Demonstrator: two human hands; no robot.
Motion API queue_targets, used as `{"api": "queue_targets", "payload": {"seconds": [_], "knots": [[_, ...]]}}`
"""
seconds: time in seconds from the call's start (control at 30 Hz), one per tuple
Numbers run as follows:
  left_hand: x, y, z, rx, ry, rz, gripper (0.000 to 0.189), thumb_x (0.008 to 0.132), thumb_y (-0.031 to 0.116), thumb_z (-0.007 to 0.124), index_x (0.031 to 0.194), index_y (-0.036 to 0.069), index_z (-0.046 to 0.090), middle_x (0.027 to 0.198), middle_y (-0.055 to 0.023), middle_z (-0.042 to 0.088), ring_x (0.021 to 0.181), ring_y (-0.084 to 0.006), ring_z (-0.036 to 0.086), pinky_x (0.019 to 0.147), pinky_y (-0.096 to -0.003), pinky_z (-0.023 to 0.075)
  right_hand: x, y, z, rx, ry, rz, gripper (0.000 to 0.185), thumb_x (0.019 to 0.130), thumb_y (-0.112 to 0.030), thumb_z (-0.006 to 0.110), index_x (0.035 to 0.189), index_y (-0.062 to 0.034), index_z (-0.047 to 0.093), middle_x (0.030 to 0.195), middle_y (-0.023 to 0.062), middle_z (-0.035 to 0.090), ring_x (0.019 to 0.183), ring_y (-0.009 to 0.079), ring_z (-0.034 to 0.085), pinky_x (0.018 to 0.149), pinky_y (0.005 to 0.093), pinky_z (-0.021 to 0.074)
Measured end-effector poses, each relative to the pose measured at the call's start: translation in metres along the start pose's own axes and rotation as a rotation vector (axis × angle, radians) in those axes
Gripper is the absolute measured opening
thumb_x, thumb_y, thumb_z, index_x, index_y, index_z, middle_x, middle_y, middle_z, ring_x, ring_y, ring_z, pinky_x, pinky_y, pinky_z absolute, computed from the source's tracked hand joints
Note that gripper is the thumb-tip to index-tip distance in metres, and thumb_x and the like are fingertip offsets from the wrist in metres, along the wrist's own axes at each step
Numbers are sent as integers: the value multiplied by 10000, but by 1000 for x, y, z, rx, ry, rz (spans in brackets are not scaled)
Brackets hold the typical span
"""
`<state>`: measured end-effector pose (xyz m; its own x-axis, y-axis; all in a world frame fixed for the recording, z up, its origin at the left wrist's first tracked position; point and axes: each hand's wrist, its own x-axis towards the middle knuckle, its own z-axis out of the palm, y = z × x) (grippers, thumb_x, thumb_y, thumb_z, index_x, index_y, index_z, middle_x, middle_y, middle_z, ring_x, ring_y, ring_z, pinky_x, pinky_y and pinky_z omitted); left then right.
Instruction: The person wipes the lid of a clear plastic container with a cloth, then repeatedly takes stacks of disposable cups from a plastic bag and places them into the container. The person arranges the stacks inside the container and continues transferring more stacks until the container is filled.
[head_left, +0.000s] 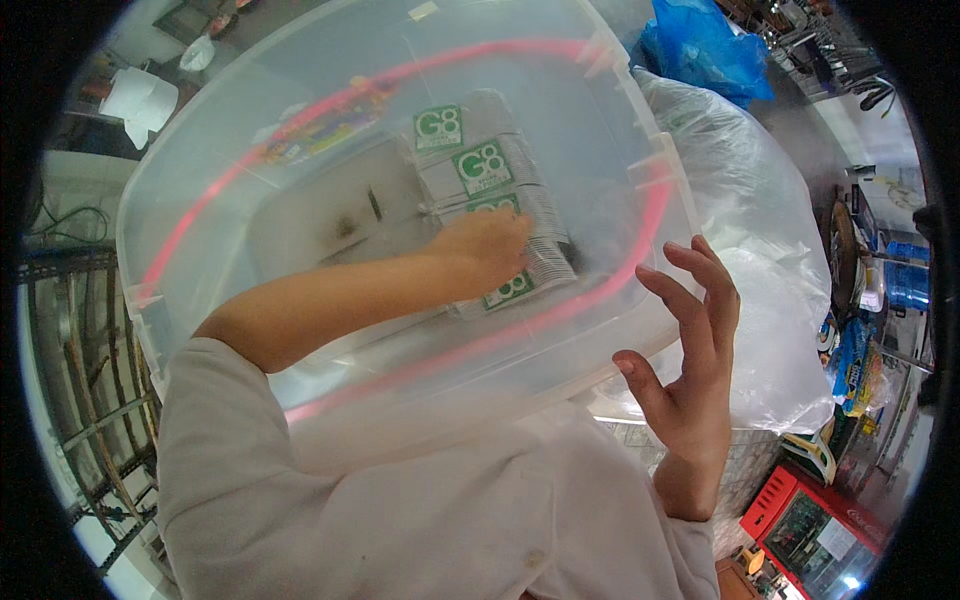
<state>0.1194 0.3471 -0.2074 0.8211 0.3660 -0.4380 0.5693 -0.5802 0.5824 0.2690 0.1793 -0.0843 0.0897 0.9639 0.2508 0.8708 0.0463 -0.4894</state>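
A large translucent plastic storage bin (600, 142) fills the middle of the view, with a pink band around its inside. My left hand (487, 244) reaches down into it, over a row of plastic-wrapped packs of disposable cutlery (484, 169) with green-and-white labels. Its curled fingers cover part of one pack; whether they grip it is hidden. Beside the packs lies a flat, pale panel or package (345, 202) with dark marks. My right hand (690, 337) hangs in the air at the bin's right rim, fingers apart and holding nothing.
A big clear plastic bag (757, 285) bulges against the bin's right side, with a blue plastic bag (705, 52) beyond it. A paper roll (140, 97) stands at upper left, above a metal rack (97, 375). Lower right is a red glass-fronted cabinet (817, 525).
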Motion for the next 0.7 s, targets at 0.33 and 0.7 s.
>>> {"api": "queue_targets", "payload": {"seconds": [0.33,0.7], "knots": [[32,-36,21,-125,111,702,540,701,-41,691,1197,116,548,1107,-135,505,1023,-329,516,898,-410,443,2,5,13,-196,-7,-95,460,851,-415,574,1154,-73,627,1279,137,509,1350,372,240,1094,494,187],[2,-38,25,-103,289,240,403,728,107,749,1072,21,558,984,-147,575,863,-315,601,744,-384,495,-3,13,22,-178,59,-117,422,854,-383,531,1124,-80,647,1230,136,525,1352,370,224,1094,499,178]]}}
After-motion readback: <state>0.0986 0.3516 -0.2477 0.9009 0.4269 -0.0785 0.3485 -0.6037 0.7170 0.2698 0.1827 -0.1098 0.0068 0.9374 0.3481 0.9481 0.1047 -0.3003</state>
